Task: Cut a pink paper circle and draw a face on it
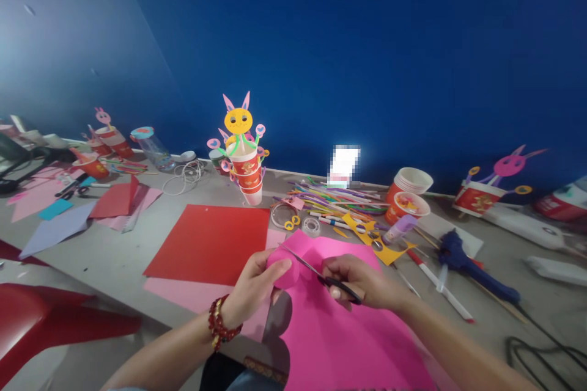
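Observation:
My left hand (pixel 259 284) pinches the left edge of a large sheet of bright pink paper (pixel 339 342), thumb on top. Curved bites are cut out of that edge just below the hand. My right hand (pixel 358 281) is closed round the black handles of a pair of scissors (pixel 342 288). Their blades point up and left across the paper, close to my left fingers. How far apart the blades are I cannot tell. Under and beside the pink sheet lie a red sheet (pixel 206 244) and pale pink paper (pixel 188 294).
Behind stands a stacked red cup figure (pixel 247 165) with a yellow rabbit face. Coloured pipe cleaners (pixel 339 195), a tape roll (pixel 312 226), a purple glue stick (pixel 400 230) and red cups (pixel 406 208) lie beyond the paper. A blue glue gun (pixel 477 266) with its cable is at right.

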Motion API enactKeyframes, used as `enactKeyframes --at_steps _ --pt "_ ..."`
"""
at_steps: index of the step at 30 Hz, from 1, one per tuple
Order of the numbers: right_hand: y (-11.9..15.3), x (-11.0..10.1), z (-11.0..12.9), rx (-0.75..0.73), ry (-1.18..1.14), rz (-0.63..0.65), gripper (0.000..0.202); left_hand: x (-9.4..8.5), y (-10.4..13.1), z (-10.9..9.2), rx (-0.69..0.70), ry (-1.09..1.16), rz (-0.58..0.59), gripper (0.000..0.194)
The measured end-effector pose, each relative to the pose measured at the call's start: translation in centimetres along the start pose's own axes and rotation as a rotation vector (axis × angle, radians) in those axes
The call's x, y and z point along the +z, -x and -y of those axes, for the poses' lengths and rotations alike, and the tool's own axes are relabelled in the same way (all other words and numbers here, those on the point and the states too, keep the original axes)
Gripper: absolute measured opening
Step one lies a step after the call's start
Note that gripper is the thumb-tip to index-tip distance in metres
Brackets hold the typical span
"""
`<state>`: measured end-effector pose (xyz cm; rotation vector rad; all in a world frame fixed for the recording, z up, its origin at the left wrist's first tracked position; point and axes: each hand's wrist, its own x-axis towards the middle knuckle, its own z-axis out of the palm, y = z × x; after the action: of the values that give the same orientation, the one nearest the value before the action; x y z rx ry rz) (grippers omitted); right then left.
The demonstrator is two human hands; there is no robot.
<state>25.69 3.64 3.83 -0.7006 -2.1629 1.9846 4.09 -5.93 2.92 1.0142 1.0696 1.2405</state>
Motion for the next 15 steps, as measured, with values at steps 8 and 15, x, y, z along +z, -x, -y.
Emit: enactKeyframes --at_steps 8,15 --pt "-0.10 -0.13 0.12 0.042 -0.025 0.014 0.051 -0.28 -0.15 -0.34 0.026 -0.065 0.062 0.040" --pt "-0.12 -0.33 0.79 0.017 0.022 0.020 0.057 -0.44 -0.13 -0.52 0.029 -0.096 0.077 0.041"
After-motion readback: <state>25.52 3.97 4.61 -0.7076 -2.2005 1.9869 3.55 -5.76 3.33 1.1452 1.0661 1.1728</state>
